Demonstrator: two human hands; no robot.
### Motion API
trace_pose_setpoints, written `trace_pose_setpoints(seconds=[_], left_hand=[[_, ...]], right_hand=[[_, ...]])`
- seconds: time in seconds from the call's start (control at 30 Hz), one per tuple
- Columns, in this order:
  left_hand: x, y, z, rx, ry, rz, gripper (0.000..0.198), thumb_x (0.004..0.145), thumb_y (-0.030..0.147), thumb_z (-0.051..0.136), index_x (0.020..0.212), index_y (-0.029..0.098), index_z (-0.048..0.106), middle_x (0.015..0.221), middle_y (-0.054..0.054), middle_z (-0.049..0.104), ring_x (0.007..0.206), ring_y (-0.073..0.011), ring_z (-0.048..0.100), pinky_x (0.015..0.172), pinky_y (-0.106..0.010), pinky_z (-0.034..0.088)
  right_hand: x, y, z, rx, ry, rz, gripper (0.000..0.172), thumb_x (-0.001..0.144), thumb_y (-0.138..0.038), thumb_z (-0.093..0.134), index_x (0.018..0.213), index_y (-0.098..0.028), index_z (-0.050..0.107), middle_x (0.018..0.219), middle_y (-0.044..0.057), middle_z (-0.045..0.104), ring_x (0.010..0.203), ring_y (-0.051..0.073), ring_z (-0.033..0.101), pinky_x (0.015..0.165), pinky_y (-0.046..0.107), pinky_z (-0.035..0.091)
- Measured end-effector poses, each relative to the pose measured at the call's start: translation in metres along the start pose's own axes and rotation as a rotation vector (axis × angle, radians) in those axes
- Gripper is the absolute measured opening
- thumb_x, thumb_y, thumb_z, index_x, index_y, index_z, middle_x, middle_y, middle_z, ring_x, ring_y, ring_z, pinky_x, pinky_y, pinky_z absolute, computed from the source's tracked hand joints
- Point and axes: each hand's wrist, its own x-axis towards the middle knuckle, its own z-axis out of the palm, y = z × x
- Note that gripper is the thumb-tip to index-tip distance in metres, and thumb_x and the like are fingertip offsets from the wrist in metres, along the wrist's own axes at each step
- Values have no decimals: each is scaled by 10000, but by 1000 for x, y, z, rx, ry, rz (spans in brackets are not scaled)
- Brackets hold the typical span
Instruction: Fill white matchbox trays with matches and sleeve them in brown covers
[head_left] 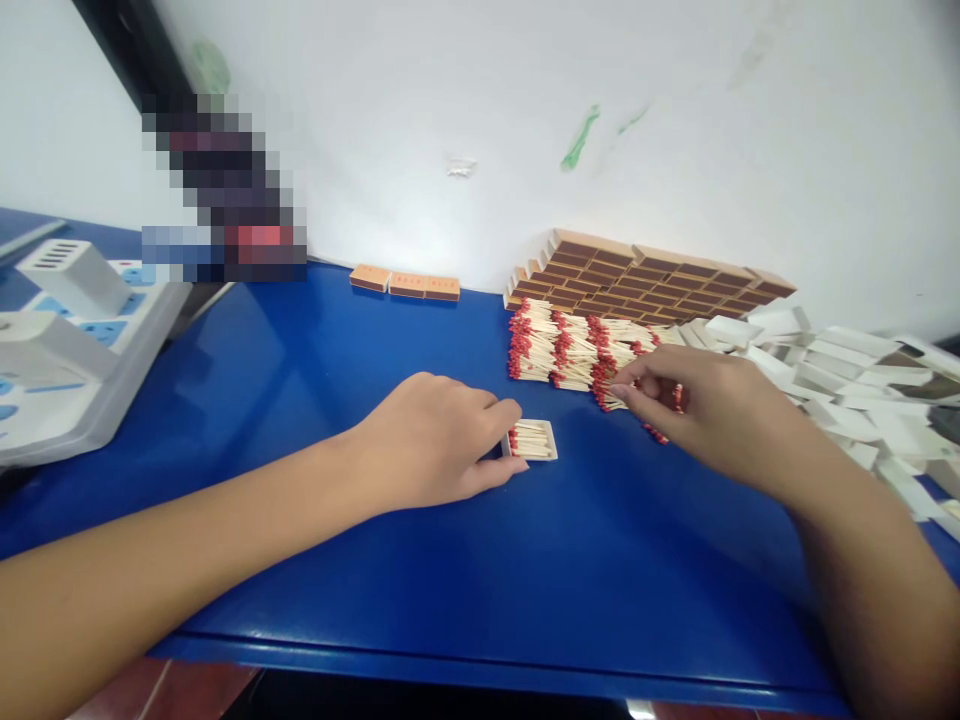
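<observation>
My left hand [442, 435] grips the left end of a small white matchbox tray [553, 440] between thumb and fingers. The tray lies flat on the blue table, and a layer of red-headed matches [531, 440] fills it. Thumb and index finger pinched together, my right hand [686, 395] is at the front of a big pile of loose matches [574, 350]. Its fingertips are among the red match heads, and the hand covers part of the pile's right side. How many matches it pinches is hidden.
Brown-sided matchboxes [645, 275] are stacked like bricks against the white wall. Three more matchboxes [405, 283] lie in a row to their left. Many white trays [862, 390] are heaped at the right. A power strip with plugs [112, 390] sits at the left of the blue table [420, 590].
</observation>
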Motion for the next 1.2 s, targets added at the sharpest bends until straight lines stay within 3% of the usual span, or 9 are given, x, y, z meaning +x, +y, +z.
trace_pose_setpoints(seconds=[0.3, 0.47, 0.73, 1.07, 1.2], left_hand=[[2, -1, 0, 10, -44, -14, 356, 1066, 522, 562, 1055, 190, 688, 842, -10, 741, 766, -211, 716, 584, -345, 279], [1, -1, 1, -1, -38, -8, 348, 1062, 518, 570, 1074, 194, 697, 838, -8, 742, 750, -208, 707, 583, -345, 286], [1, 0, 0, -2, -36, -12, 360, 1061, 527, 574, 1084, 191, 704, 842, -10, 746, 759, -211, 714, 580, -337, 263], [0, 0, 0, -5, -62, -16, 371, 1067, 529, 564, 1113, 190, 707, 859, -11, 746, 775, -219, 717, 589, -335, 244], [1, 1, -1, 7, -61, -18, 374, 1068, 533, 558, 1100, 187, 698, 861, -14, 745, 775, -219, 716, 587, -335, 240]], right_hand=[[-4, 16, -8, 40, -224, 23, 231, 1002, -384, 591, 1021, -238, 769, 833, 81, 754, 692, 224, 647, 646, 369, 473], [-2, 17, -5, 103, -236, 58, 304, 1017, -502, 607, 1044, -238, 756, 785, 77, 747, 675, 231, 651, 648, 370, 481], [1, 21, -2, 138, -226, -4, 436, 1011, -654, 569, 972, -263, 757, 830, 67, 744, 689, 226, 652, 657, 352, 476], [4, 25, 3, 84, -252, 24, 340, 1022, -517, 534, 936, -230, 693, 791, 81, 701, 674, 218, 595, 632, 351, 443], [3, 28, 5, 85, -231, 15, 360, 1022, -559, 535, 920, -245, 680, 775, 70, 695, 656, 215, 596, 615, 344, 446]])
